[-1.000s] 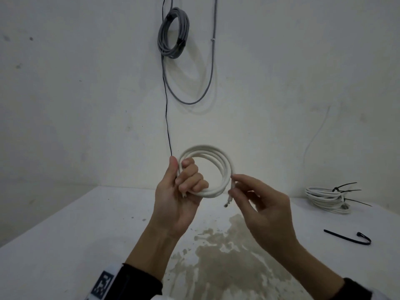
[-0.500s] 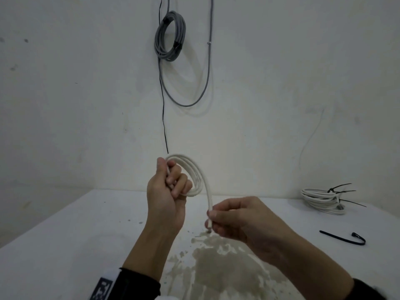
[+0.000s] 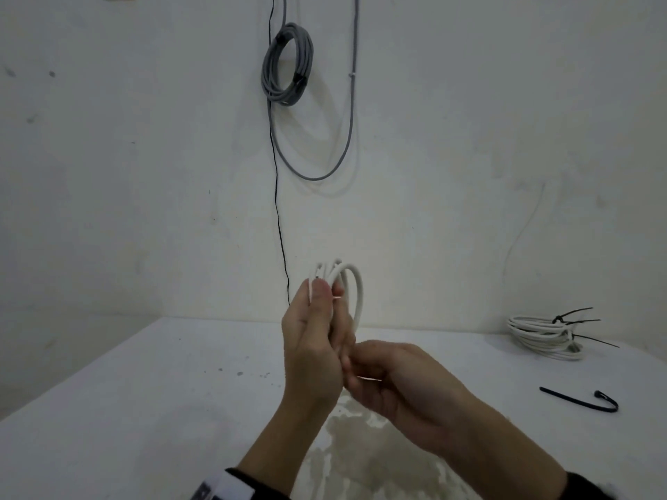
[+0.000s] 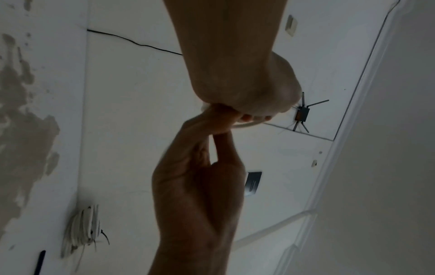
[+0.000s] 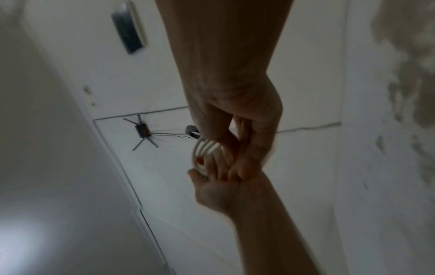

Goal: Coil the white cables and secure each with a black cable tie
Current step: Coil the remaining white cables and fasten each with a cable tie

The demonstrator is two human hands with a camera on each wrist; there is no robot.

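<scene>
A white cable coil (image 3: 355,294) stands edge-on above the white table (image 3: 144,391). My left hand (image 3: 325,301) grips its upper left side, thumb along the loops. Just below it my right hand (image 3: 361,373) has its fingers curled at the coil's lower part, pinching the cable against the left hand's fingers. From the right wrist, the loops (image 5: 204,148) fan out between both hands. In the left wrist view only a short arc of cable (image 4: 249,125) shows under the left fist. A loose black cable tie (image 3: 577,398) lies on the table at the right.
A coiled white cable bundle with black ties (image 3: 545,337) lies at the table's back right. On the wall hang a grey cable coil (image 3: 287,63) and a thin black wire (image 3: 279,229). A worn stain (image 3: 361,445) marks the table under my hands.
The coil has turned from face-on to edge-on. My right hand brought the cable's loose end in and moved up under the left hand, and both hands now meet at the coil.
</scene>
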